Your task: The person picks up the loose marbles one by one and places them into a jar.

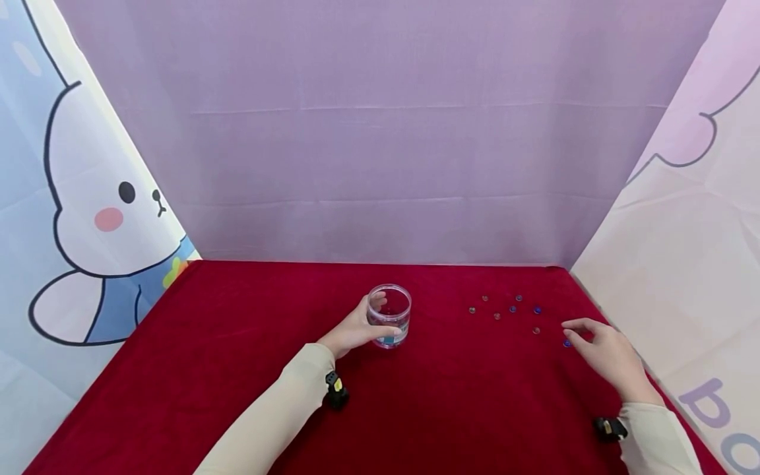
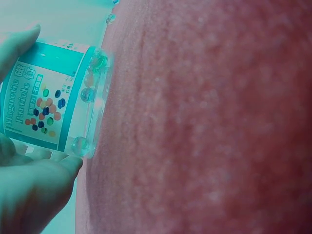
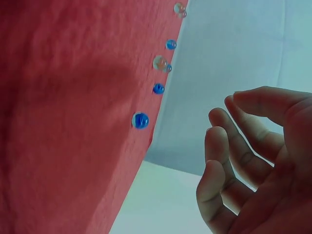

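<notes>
My left hand (image 1: 355, 330) grips a clear round jar (image 1: 399, 323) near the middle of the table, fingers and thumb on opposite sides. The jar stands upright with its top uncovered. A printed label (image 2: 41, 100) wraps it in the left wrist view, and several glass marbles (image 2: 87, 94) lie at its bottom. My right hand (image 1: 608, 356) hovers at the right, fingers loosely bent, with nothing visible in them. Nearest to it is a dark blue marble (image 3: 140, 120), apart from the fingertips. More clear and blue marbles (image 1: 537, 310) are scattered to its left.
A red velvety cloth (image 1: 237, 330) covers the table. A lilac curtain (image 1: 380, 132) closes off the back. Printed fabric panels stand along both sides, a cartoon panel (image 1: 107, 198) on the left and a pale panel (image 1: 700, 251) close to my right hand.
</notes>
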